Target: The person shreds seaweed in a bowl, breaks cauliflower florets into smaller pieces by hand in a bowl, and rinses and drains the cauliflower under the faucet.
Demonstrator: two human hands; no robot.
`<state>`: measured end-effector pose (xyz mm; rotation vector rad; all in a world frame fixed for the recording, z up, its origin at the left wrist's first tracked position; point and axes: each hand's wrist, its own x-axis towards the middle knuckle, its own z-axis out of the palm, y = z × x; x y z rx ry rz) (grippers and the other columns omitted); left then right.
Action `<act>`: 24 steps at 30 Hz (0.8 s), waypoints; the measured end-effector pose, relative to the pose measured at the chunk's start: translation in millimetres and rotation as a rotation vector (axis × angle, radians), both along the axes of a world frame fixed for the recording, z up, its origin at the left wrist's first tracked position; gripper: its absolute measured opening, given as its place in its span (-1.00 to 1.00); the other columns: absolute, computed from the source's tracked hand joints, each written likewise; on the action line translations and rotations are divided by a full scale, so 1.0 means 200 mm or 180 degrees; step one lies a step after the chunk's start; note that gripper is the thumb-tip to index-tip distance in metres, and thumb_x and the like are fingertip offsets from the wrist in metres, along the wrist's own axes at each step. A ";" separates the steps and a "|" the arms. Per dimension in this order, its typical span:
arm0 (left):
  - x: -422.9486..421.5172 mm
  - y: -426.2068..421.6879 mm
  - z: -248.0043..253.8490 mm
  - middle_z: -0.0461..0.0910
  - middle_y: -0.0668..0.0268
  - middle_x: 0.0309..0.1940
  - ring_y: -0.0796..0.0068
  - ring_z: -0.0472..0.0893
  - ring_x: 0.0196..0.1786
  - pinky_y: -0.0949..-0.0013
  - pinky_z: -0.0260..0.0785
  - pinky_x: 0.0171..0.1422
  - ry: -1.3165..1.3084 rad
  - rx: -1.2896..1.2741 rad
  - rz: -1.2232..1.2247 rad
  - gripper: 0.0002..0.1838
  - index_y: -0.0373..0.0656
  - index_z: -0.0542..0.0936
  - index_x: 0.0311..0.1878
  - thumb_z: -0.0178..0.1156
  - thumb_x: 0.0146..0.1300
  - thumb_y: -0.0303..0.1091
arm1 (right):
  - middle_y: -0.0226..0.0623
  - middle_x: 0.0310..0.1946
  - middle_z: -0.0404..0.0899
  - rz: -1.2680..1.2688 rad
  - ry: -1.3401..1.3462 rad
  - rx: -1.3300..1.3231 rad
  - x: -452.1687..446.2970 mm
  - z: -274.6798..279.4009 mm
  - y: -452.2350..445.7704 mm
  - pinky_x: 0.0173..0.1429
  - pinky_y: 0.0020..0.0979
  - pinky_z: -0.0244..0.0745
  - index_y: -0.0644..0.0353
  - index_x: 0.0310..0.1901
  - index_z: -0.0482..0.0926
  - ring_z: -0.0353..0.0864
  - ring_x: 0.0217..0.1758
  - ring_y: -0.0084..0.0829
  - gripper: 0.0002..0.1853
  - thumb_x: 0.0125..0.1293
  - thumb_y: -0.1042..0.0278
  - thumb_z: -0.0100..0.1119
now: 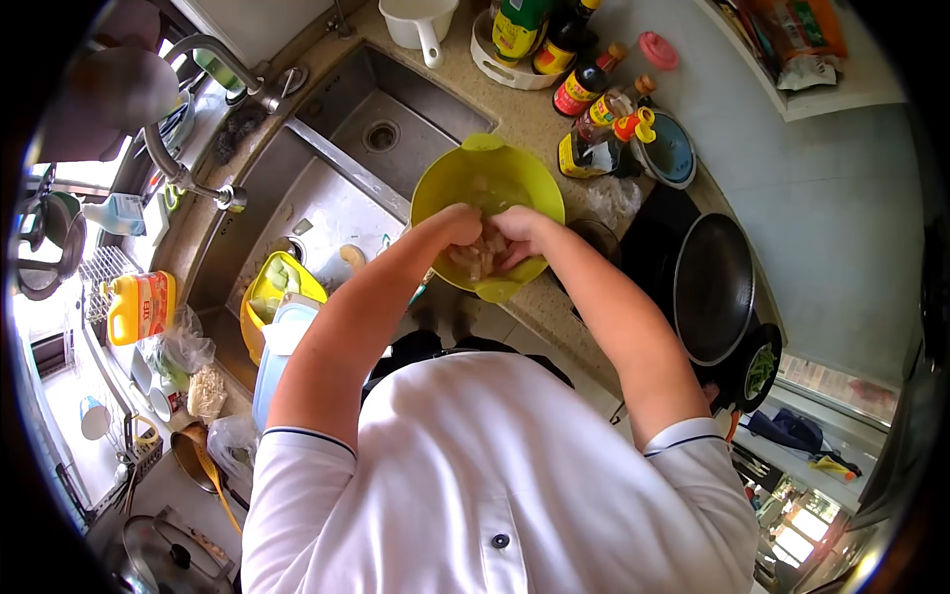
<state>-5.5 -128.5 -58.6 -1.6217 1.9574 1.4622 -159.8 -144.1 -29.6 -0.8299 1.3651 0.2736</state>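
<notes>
A yellow-green bowl (435, 188) with two lug handles is in front of me, beside the sink's front corner. Cloudy liquid and pale, wet strips that look like raw meat (475, 259) lie in it. My left hand (458, 226) is inside the bowl, its fingers curled down over the pale strips, fingertips hidden. Opposite it, my right hand (521, 236) has its fingers bent around the same strips from the right side. Both hands are close together, low in the bowl.
A double steel sink (327, 188) with a tap (230, 198) is at left, holding a yellow basket (255, 302) of green pieces. Several sauce bottles (584, 89) stand behind the bowl. A black wok (714, 287) and a small pan of greens (760, 371) are at right.
</notes>
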 end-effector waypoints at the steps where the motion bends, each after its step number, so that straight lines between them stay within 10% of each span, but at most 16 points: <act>1: 0.00 0.04 0.04 0.67 0.05 -0.14 0.00 0.69 -0.15 0.04 0.58 -0.26 0.0451 0.0678 0.1489 -0.68 -0.25 0.64 0.05 0.10 0.26 -0.40 | -0.10 0.04 0.63 -0.0210 -0.0169 0.0291 0.00 0.00 0.00 -0.07 0.03 0.67 0.22 0.16 0.48 0.72 -0.13 -0.08 -0.54 0.45 0.02 -0.02; 8: -0.07 0.02 -0.06 0.68 0.08 -0.20 -0.03 0.70 -0.29 0.06 0.57 -0.33 0.1582 0.1205 0.2631 -0.70 -0.26 0.64 0.00 0.09 0.25 -0.40 | -0.04 0.01 0.61 -0.1642 -0.1636 0.1209 -0.02 -0.25 0.04 0.12 0.09 0.57 0.21 0.15 0.45 0.64 0.07 -0.10 -0.58 0.49 0.07 -0.13; 11: -0.13 0.05 0.18 0.69 0.11 -0.14 0.09 0.70 -0.26 0.14 0.57 -0.12 -0.0399 -0.1454 -0.1322 -0.74 -0.12 0.67 -0.10 0.21 0.20 -0.25 | -0.10 -0.21 0.64 -0.2831 -0.2410 0.1116 0.00 -0.25 0.08 -0.05 -0.04 0.64 0.25 -0.10 0.51 0.68 -0.16 -0.15 -0.65 0.47 0.19 -0.25; 12: -0.16 0.12 0.32 0.69 0.11 -0.14 0.09 0.70 -0.26 0.14 0.57 -0.12 -0.0418 -0.1483 -0.1330 -0.74 -0.12 0.67 -0.10 0.21 0.20 -0.25 | -0.10 -0.21 0.64 -0.2822 -0.2438 0.1091 -0.01 -0.30 0.06 -0.05 -0.04 0.64 0.25 -0.10 0.51 0.68 -0.16 -0.15 -0.65 0.47 0.19 -0.25; 15: -0.19 0.30 0.51 0.69 0.08 -0.12 0.07 0.69 -0.17 0.11 0.55 -0.04 -0.0292 -0.2005 -0.0160 -0.77 -0.19 0.67 -0.12 0.18 0.23 -0.30 | -0.16 -0.30 0.61 -0.2634 -0.2433 0.0823 -0.01 -0.28 0.02 -0.15 -0.19 0.57 0.25 -0.22 0.50 0.63 -0.27 -0.21 -0.62 0.48 0.16 -0.29; 20: -0.12 0.38 0.50 0.66 0.05 -0.11 0.25 0.68 -0.02 0.36 0.49 0.09 0.2570 -0.1377 0.2322 -0.79 -0.33 0.58 -0.07 0.07 0.27 -0.56 | -0.22 -0.33 0.62 -0.2771 -0.2793 0.0615 -0.02 0.01 0.07 -0.17 -0.27 0.57 0.17 -0.23 0.52 0.62 -0.29 -0.31 -0.66 0.49 0.17 -0.25; 24: -0.16 0.34 0.41 0.61 0.15 -0.09 0.29 0.66 -0.05 0.34 0.52 0.02 0.2406 -0.2109 0.2465 -0.76 -0.24 0.60 -0.08 0.04 0.23 -0.63 | -0.31 -0.31 0.61 -0.2640 -0.2990 0.0279 0.01 -0.14 0.07 -0.21 -0.40 0.57 0.10 -0.17 0.53 0.63 -0.27 -0.41 -0.69 0.48 0.17 -0.23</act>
